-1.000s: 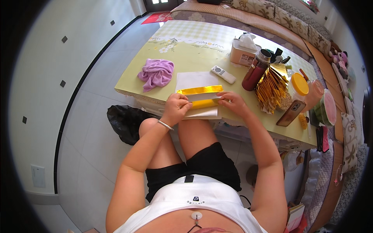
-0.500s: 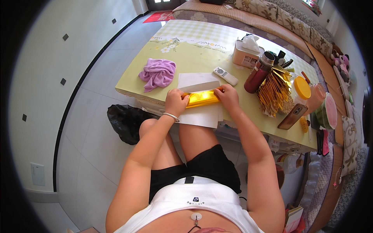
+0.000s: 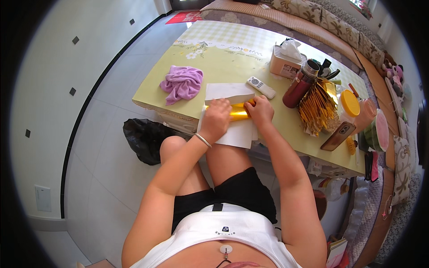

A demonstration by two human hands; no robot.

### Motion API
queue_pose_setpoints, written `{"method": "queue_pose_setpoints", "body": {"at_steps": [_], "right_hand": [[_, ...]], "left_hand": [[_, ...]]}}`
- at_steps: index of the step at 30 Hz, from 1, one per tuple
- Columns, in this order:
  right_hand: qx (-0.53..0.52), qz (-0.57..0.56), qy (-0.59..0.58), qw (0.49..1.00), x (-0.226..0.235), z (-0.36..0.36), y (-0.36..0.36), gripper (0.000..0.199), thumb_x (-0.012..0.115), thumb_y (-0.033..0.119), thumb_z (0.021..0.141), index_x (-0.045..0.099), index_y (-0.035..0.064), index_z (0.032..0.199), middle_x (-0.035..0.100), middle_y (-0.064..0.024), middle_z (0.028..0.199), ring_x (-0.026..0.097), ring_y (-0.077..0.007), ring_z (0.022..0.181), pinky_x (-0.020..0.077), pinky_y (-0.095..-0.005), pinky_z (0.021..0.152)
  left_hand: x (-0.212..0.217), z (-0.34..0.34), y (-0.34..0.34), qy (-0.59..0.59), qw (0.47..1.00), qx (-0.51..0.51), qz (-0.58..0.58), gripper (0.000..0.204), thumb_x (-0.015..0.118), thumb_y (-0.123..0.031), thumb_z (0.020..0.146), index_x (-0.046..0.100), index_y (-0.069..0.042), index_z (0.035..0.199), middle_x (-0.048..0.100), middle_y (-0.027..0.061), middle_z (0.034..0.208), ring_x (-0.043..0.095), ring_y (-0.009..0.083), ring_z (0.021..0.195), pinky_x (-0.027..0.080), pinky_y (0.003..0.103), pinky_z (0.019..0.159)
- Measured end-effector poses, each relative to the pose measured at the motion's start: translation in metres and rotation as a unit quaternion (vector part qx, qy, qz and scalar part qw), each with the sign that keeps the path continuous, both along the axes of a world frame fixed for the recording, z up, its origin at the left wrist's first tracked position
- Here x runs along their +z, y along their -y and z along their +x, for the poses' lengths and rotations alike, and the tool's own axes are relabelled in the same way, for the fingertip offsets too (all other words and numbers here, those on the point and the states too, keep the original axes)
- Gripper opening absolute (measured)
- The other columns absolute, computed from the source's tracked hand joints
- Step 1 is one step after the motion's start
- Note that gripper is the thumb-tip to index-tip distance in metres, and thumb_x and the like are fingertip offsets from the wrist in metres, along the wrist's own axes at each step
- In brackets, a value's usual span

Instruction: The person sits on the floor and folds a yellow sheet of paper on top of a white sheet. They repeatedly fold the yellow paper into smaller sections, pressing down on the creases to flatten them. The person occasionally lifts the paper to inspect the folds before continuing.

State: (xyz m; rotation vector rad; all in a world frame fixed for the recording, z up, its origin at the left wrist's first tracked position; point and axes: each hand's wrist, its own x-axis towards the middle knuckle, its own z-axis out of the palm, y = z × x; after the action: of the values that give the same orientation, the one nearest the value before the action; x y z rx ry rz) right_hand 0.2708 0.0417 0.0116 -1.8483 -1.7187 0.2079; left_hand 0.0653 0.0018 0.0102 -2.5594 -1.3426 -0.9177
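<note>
A shiny gold foil sheet (image 3: 240, 112), folded into a narrow strip, lies over white paper (image 3: 237, 136) at the table's near edge. My right hand (image 3: 262, 110) pinches its right end between thumb and fingers. My left hand (image 3: 216, 119), wearing a silver bangle, rests across the left part of the foil and covers it. Its fingers are smeared by motion, so I cannot make out whether they grip. A grey-white strip (image 3: 230, 99) runs along the far side of the foil.
Left on the table lies a purple cloth (image 3: 182, 84). To the right are a remote (image 3: 261, 87), a tissue box (image 3: 286, 61), a maroon thermos (image 3: 300, 85), a bundle of folded gold paper (image 3: 317, 107), a yellow-lidded jar (image 3: 349, 103) and a phone (image 3: 338, 136). A black bag (image 3: 145, 140) sits below.
My left hand has moved from pinching the foil's left end to the right, over the foil, hiding more of it. The right hand keeps its hold at the right end.
</note>
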Motion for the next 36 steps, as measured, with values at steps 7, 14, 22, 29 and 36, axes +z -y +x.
{"method": "queue_pose_setpoints", "body": {"at_steps": [7, 14, 22, 29, 36], "right_hand": [[0.004, 0.032, 0.005, 0.999, -0.008, 0.000, -0.001, 0.024, 0.076, 0.032, 0.082, 0.069, 0.0092, 0.083, 0.064, -0.0078, 0.093, 0.067, -0.0305, 0.086, 0.0548, -0.0451, 0.071], [0.061, 0.197, 0.078, 0.975, -0.020, 0.002, 0.002, 0.033, 0.070, 0.021, 0.084, 0.066, 0.0063, 0.113, 0.064, -0.0093, 0.121, 0.062, -0.0313, 0.110, 0.0502, -0.0443, 0.091], [0.325, 0.003, 0.170, 0.930, -0.016, 0.000, 0.057, 0.074, 0.048, 0.050, 0.099, 0.035, 0.0026, 0.154, 0.032, -0.0150, 0.162, 0.026, -0.0275, 0.152, 0.0165, -0.0458, 0.124], [0.299, -0.033, 0.229, 0.926, -0.020, 0.055, 0.051, 0.072, 0.047, 0.051, 0.100, 0.037, 0.0025, 0.153, 0.032, -0.0146, 0.162, 0.028, -0.0257, 0.151, 0.0224, -0.0466, 0.122], [0.303, 0.045, 0.321, 0.896, 0.013, 0.033, 0.043, 0.024, 0.058, 0.020, 0.088, 0.066, 0.0032, 0.104, 0.070, -0.0147, 0.106, 0.066, -0.0308, 0.105, 0.0359, -0.0564, 0.112]], "left_hand": [[-0.010, 0.011, 0.021, -0.097, 0.990, 0.000, -0.099, 0.081, 0.053, -0.062, 0.093, 0.049, 0.002, 0.142, 0.046, 0.0212, 0.151, 0.039, 0.0361, 0.143, 0.026, 0.055, 0.118], [-0.001, 0.015, 0.023, -0.157, 0.972, 0.009, -0.173, 0.092, 0.052, -0.068, 0.091, 0.039, 0.001, 0.150, 0.031, 0.0188, 0.161, 0.026, 0.0345, 0.150, 0.016, 0.058, 0.120], [0.007, 0.000, 0.030, -0.174, 0.946, -0.018, -0.272, 0.103, 0.050, -0.069, 0.091, 0.015, -0.002, 0.160, 0.011, 0.0160, 0.168, 0.004, 0.0306, 0.156, 0.001, 0.057, 0.122], [0.010, -0.048, 0.026, -0.200, 0.932, 0.003, -0.301, 0.092, 0.046, -0.065, 0.095, 0.015, -0.009, 0.162, 0.010, 0.0106, 0.169, 0.004, 0.0283, 0.157, -0.004, 0.059, 0.121], [0.015, -0.044, 0.013, -0.202, 0.977, -0.047, 0.039, 0.037, 0.064, -0.026, 0.087, 0.069, -0.005, 0.116, 0.064, 0.0133, 0.120, 0.053, 0.0299, 0.123, 0.029, 0.053, 0.112]]}}
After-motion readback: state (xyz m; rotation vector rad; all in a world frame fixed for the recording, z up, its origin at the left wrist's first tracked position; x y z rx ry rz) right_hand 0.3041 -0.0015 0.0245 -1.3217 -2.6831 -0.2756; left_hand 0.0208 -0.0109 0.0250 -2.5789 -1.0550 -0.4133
